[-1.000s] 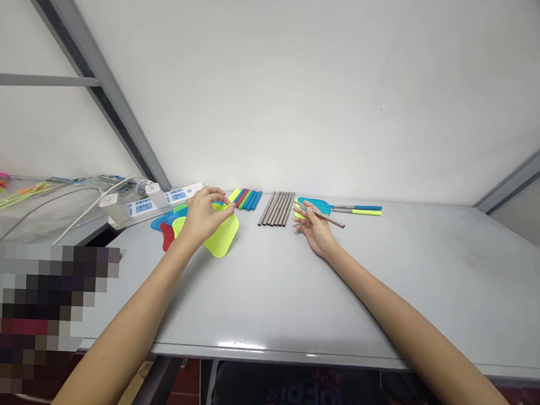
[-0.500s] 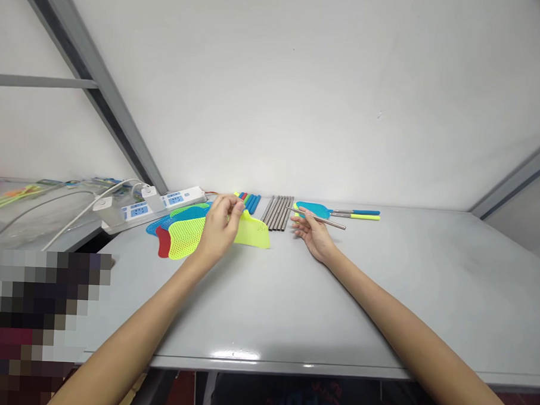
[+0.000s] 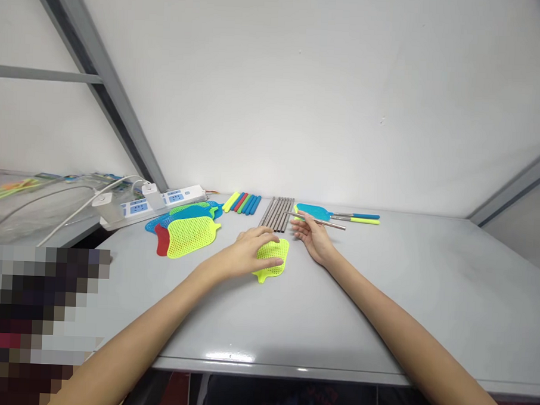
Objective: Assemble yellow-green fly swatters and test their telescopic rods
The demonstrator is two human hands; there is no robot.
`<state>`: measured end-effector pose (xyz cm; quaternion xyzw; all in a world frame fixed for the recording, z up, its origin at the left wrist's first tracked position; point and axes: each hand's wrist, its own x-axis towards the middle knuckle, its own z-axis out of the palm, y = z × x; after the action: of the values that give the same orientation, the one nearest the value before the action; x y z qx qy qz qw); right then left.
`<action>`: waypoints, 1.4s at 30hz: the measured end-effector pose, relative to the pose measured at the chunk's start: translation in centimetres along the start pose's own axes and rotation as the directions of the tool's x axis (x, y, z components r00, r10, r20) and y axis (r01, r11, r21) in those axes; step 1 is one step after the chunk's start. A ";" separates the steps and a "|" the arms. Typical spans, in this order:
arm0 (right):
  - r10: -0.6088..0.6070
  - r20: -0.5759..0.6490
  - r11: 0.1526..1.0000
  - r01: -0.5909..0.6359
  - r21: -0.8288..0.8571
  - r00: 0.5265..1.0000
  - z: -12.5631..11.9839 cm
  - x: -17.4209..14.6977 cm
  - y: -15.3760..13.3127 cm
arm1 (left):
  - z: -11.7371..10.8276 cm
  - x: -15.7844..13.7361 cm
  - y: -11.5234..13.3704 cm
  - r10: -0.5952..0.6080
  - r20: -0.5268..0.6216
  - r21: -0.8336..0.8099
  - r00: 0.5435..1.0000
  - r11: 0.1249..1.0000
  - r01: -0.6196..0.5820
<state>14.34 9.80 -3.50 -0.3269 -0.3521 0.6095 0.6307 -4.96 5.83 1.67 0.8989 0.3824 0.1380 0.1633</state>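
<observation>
My left hand (image 3: 255,252) is over a yellow-green perforated fly swatter head (image 3: 271,259) that lies on the table, its narrow neck toward me. The fingers and thumb are apart above it; whether they touch it is hard to tell. My right hand (image 3: 315,237) holds a thin metal rod (image 3: 329,223) between thumb and fingers, the rod pointing left and right. Just left of that hand several metal rods (image 3: 277,213) lie side by side. More swatter heads, yellow-green (image 3: 192,236), blue (image 3: 193,212) and red (image 3: 162,241), overlap at the left.
Coloured handle grips (image 3: 243,203) lie in a row near the wall. Behind my right hand are swatters with a blue head (image 3: 312,212) and long handles (image 3: 363,219). A white power strip (image 3: 174,198) with plugs and cables stands at the back left, near plastic bags (image 3: 68,196).
My left hand has brought the yellow-green swatter head right and down to the table, and its fingers have spread. My right hand keeps the rod almost in place.
</observation>
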 end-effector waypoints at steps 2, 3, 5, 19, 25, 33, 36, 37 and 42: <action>0.003 0.005 1.000 -0.003 0.002 1.000 -0.1 0.1 0.1 | -0.1 -0.2 -0.8 -0.102 0.086 0.073 0.991 0.993 0.096; 0.005 0.007 1.000 -0.005 0.003 1.000 -0.2 0.2 0.1 | 0.0 -0.2 -1.1 -0.143 0.117 0.104 0.983 0.986 0.131; 0.009 0.010 1.000 -0.009 0.004 1.000 -0.3 0.2 0.2 | 0.3 -0.2 -1.6 -0.192 0.157 0.156 0.969 0.973 0.167; 0.036 0.007 0.999 -0.036 -0.006 0.999 -0.2 0.3 0.0 | 1.0 -0.1 -1.1 -0.195 0.154 0.223 0.968 0.962 0.158; 0.046 0.005 0.999 -0.046 -0.002 0.999 -0.2 0.2 -0.1 | 0.8 0.3 0.2 -0.077 0.054 0.275 0.996 0.959 0.060; 0.041 0.003 0.999 -0.041 -0.007 0.999 -0.1 0.2 -0.1 | -0.5 0.1 1.8 0.008 -0.127 0.084 0.992 0.996 0.003; 0.039 0.006 0.999 -0.039 -0.005 0.999 -0.2 0.2 -0.1 | -0.6 0.1 1.6 0.011 -0.124 0.107 0.992 0.994 0.002; 0.039 0.007 0.999 -0.039 -0.004 0.999 -0.2 0.2 -0.1 | -0.6 0.1 1.6 0.023 -0.115 0.133 0.993 0.991 -0.007; 0.036 0.007 0.999 -0.036 0.007 0.999 -0.3 0.3 0.0 | -1.0 -0.3 2.0 0.133 -0.107 0.224 0.985 0.969 -0.106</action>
<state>14.56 10.11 -3.62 -0.3288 -0.3463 0.6230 0.6195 -4.24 4.53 3.29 0.9228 0.3494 0.1591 0.0319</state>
